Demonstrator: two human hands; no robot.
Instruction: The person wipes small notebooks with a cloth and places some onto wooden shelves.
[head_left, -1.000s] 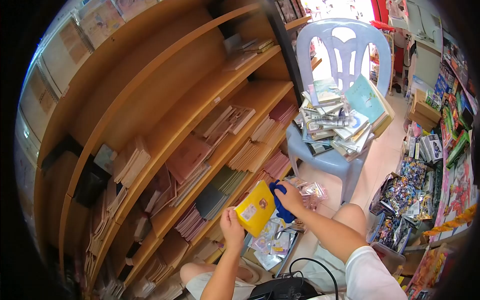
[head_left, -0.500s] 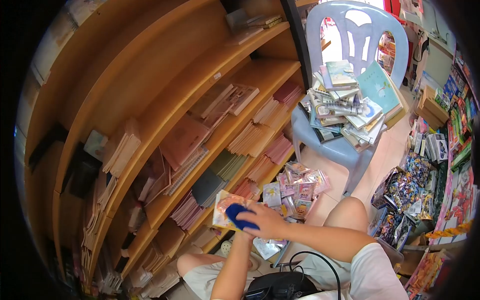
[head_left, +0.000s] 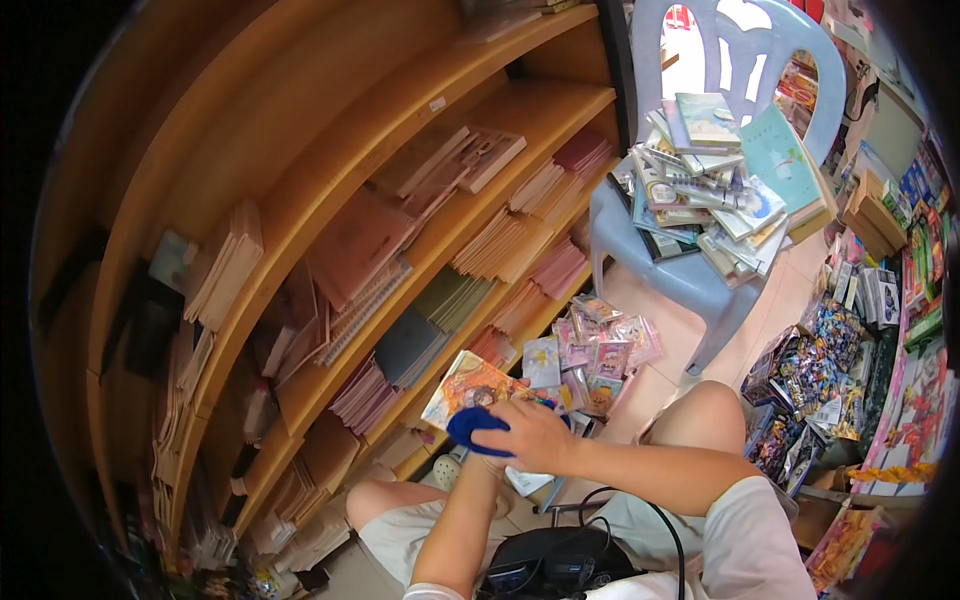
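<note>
My right hand (head_left: 535,438) is closed around a dark blue cloth (head_left: 470,430) and presses it against the lower part of a picture book (head_left: 465,385). The book has a colourful orange and yellow cartoon cover and is held tilted above my lap. My left hand (head_left: 490,466) comes up from below and supports the book. Its fingers are mostly hidden behind my right hand and the cloth. Close beyond the hands, several small packets in clear plastic (head_left: 605,355) lie in a pile on the floor.
A wooden bookshelf (head_left: 350,140) with rows of notebooks fills the left. A blue-grey plastic chair (head_left: 715,320) bears a heap of notebooks (head_left: 710,200). Shiny packets (head_left: 810,370) and boxed goods stand at right. A black bag (head_left: 550,560) with a cable sits at my lap.
The view has shifted a little. My right hand with the cloth has moved down the book, and more of the cover now shows.
</note>
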